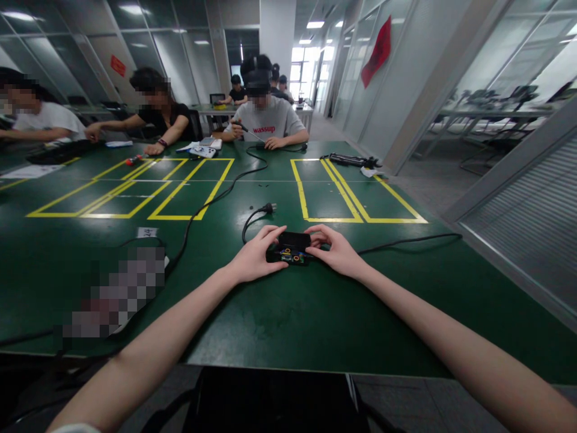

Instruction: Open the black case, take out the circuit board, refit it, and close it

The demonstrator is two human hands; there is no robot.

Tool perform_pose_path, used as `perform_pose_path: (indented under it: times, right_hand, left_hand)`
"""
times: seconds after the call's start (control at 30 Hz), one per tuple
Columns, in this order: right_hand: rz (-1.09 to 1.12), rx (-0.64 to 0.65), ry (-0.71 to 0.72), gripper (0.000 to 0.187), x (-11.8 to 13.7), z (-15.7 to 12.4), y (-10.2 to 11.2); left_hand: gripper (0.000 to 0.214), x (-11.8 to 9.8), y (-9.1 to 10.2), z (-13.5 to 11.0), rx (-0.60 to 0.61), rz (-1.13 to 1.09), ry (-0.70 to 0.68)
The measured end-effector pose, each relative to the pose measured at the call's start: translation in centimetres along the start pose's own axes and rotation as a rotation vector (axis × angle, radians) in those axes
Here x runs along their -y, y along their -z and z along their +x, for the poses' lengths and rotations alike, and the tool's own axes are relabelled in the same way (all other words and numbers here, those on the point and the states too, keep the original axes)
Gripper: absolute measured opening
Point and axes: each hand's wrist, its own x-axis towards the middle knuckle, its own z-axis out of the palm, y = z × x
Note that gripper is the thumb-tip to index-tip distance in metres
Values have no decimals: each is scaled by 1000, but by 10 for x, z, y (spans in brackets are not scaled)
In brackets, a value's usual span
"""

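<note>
Between my hands is a black power adapter with its casing opened. Its lower half shows a circuit board point(293, 257) with copper-coloured coils. The black cover point(294, 241) sits tilted above and behind the board. My left hand point(259, 255) grips the left end, thumb at the front and fingers over the top. On the other side, my right hand point(336, 251) has its thumb and fingers closed about the cover's right end. A black cord with a plug point(269, 208) curls out behind my left hand. Another black cable point(406, 242) runs off to the right.
Yellow tape rectangles point(331, 219) mark the green table point(270, 325). At left lies a blurred-out object point(121, 291) beside a long black cable point(220, 195). A black tripod-like item point(351, 160) rests at the far right. Across the table, a person point(265, 117) holds a screwdriver point(246, 128); others sit leftward.
</note>
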Motion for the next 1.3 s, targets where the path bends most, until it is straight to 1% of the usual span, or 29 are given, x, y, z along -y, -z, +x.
perform_pose_path:
  times: [0.1,0.2,0.47,0.6,0.8,0.9,1.0,1.03,1.1,1.23,1.3]
  right_hand:
    - [34,-40,-5,33,-1,0,-2]
    - [46,-69,-2,27,-3,1,-4]
    - [3,-42,45,18,-5,2,-3]
    - [-80,-9,81,14,-3,0,-1]
    - [-196,60,152,20,7,-2,4]
    - [-295,134,225,22,10,-4,7]
    - [-391,188,276,32,11,-5,6]
    - [-424,191,286,35,10,-5,6]
    - [-499,180,307,35,8,-5,4]
    - [-634,142,368,25,5,-4,2]
    - [-671,146,402,22,5,-4,2]
  left_hand:
    - [83,3,-2,0,-7,-37,-19]
    - [78,5,-2,0,-6,-66,-36]
    - [64,1,0,1,-31,-120,-50]
    - [59,-3,2,2,-33,-84,-8]
    - [56,-7,3,3,-40,-73,40]
    - [44,-12,4,3,-49,-61,30]
    - [25,-16,6,4,-35,-16,-14]
    - [21,-17,6,4,-29,-9,-27]
    - [16,-18,7,5,-27,-12,-43]
    - [11,-20,5,3,-35,10,-68]
    - [12,-20,3,2,-40,53,-82]
